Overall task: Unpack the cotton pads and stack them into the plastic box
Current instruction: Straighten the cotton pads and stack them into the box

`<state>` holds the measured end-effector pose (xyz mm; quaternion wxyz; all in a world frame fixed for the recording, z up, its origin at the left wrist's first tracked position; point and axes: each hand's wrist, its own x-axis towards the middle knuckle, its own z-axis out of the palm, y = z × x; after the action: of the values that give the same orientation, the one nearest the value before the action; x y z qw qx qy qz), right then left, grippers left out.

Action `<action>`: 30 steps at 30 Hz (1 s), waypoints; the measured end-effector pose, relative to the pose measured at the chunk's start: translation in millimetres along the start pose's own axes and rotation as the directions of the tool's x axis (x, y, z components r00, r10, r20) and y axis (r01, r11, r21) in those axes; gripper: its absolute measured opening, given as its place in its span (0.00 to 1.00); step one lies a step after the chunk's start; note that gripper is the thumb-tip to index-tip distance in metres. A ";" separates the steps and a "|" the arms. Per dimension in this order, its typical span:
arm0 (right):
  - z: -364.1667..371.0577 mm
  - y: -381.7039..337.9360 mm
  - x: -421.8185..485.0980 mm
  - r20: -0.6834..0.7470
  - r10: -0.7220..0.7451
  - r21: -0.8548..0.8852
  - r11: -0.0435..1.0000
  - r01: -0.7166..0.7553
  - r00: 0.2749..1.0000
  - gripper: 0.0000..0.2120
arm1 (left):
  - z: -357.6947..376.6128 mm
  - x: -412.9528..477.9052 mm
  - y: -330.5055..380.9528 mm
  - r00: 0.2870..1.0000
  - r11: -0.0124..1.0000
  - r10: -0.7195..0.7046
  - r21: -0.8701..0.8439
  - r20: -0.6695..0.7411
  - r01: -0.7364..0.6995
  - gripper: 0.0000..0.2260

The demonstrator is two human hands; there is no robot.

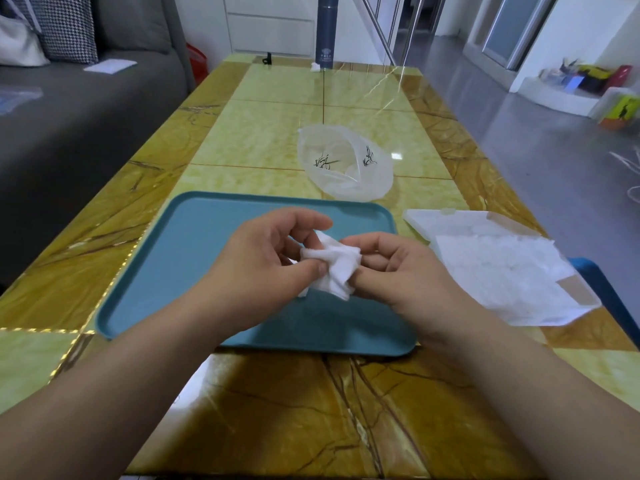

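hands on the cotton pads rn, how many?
2: left hand pinches the cotton pads on their left side; right hand holds their right side, above the tray.

Home living room: grey sofa [86, 109] with cushions upper left, marble-patterned coffee table [277, 410] centre, tiled floor [554, 161] right.

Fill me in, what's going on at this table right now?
A person is holding a small bunch of cotton pads between the left hand and right hand, fingers pinching it above the blue tray. To the right, the open plastic box has a pile of pads in it. A crumpled clear bag lies on the table beyond the tray.
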<state>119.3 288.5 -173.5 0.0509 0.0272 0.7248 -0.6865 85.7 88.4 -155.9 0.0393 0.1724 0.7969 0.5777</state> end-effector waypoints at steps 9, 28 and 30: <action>-3.6 1.0 -2.2 0.082 -0.001 0.056 0.998 -0.004 0.997 0.21 | 6.2 0.8 -9.7 0.999 0.998 -0.006 0.056 -0.053 0.009 0.16; 8.7 17.1 -10.0 -0.200 -0.168 -0.532 0.846 0.037 0.965 0.16 | 33.3 -1.7 -21.9 0.994 0.873 -0.104 0.482 0.034 0.075 0.06; 14.2 18.1 -10.9 -0.194 -0.150 -0.545 0.838 0.020 0.969 0.19 | 35.9 -2.5 -22.0 0.995 0.869 -0.083 0.492 0.048 0.048 0.04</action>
<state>132.6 275.7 -191.0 -0.0582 0.0583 0.8898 -0.4489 92.4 114.1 -188.7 0.0408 0.1690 0.9208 0.3492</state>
